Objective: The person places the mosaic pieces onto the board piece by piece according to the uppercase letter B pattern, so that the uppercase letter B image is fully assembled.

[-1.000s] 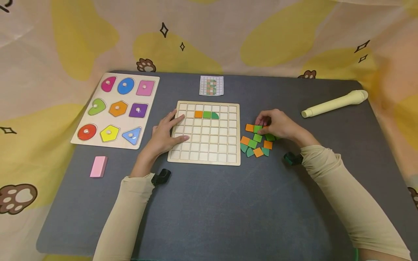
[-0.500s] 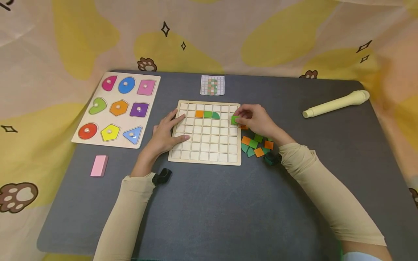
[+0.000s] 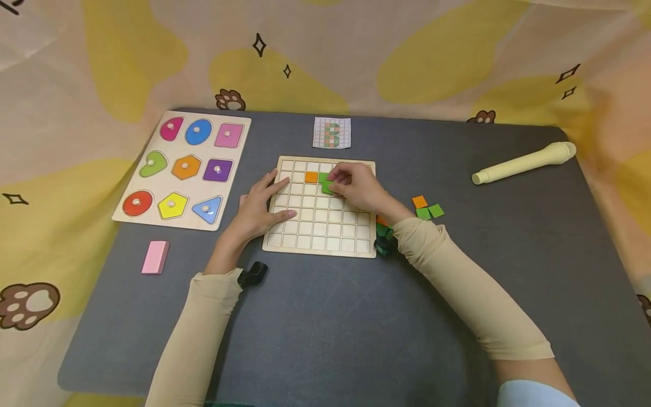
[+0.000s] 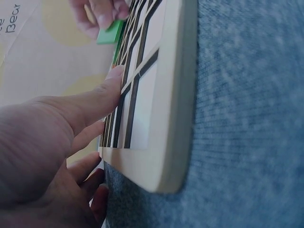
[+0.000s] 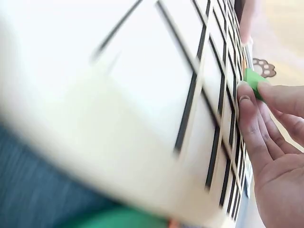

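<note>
A wooden grid board (image 3: 319, 244) lies mid-table. My left hand (image 3: 256, 209) rests on its left edge, fingers spread and thumb over the grid; the left wrist view shows the thumb (image 4: 97, 97) on the board. My right hand (image 3: 360, 185) pinches a green square tile (image 3: 326, 187) over the grid. That tile (image 5: 253, 78) appears tilted between thumb and fingers in the right wrist view. Just behind it, an orange square tile (image 3: 311, 177) and another green square tile (image 3: 324, 177) sit in one row. The right hand hides the cells to their right.
Loose tiles, including an orange one (image 3: 419, 202), lie right of the board, some hidden by the right wrist. A patterned card (image 3: 332, 133) lies behind the board. Leftward are a knobbed shape puzzle (image 3: 190, 189) and pink block (image 3: 155, 258). A pale yellow microphone-shaped object (image 3: 524, 163) lies far right.
My right hand has picked the green square tile from the loose pile and carried it left over the grid. The left hand has stayed at the board's edge.
</note>
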Action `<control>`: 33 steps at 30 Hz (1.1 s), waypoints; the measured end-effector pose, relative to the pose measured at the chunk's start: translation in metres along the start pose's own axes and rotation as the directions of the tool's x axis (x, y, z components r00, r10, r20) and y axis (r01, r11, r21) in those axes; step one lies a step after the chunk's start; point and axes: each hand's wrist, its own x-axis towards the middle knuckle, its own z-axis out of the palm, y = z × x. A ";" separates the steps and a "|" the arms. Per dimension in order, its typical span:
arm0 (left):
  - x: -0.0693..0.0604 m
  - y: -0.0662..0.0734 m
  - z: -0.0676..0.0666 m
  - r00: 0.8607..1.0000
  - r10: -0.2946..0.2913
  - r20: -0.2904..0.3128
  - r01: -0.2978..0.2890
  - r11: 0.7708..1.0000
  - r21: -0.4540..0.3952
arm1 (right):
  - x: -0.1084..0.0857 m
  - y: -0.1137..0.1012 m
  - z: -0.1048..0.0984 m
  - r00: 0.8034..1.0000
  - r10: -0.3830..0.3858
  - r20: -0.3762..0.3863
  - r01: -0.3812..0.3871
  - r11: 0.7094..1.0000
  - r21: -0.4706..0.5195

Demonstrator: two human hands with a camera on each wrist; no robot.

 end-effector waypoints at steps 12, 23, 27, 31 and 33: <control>0.001 -0.001 0.000 1.000 0.003 0.002 -0.003 1.000 0.012 | 0.015 -0.014 0.023 0.999 -0.038 0.035 0.042 0.993 -0.109; 0.001 -0.001 0.000 1.000 -0.001 0.000 0.001 1.000 0.013 | 0.018 -0.025 0.032 1.000 -0.029 -0.003 0.027 0.947 -0.320; 0.001 -0.001 0.000 1.000 -0.001 0.002 0.001 1.000 0.018 | 0.018 -0.025 0.031 1.000 -0.015 0.013 0.019 0.931 -0.365; 0.001 0.000 0.000 1.000 -0.002 0.003 0.002 1.000 0.021 | 0.017 -0.024 0.029 0.999 -0.011 0.031 0.021 0.935 -0.353; 0.001 0.000 -0.001 1.000 -0.002 0.004 0.002 1.000 0.022 | 0.016 -0.022 0.027 0.999 -0.018 0.039 0.030 0.940 -0.340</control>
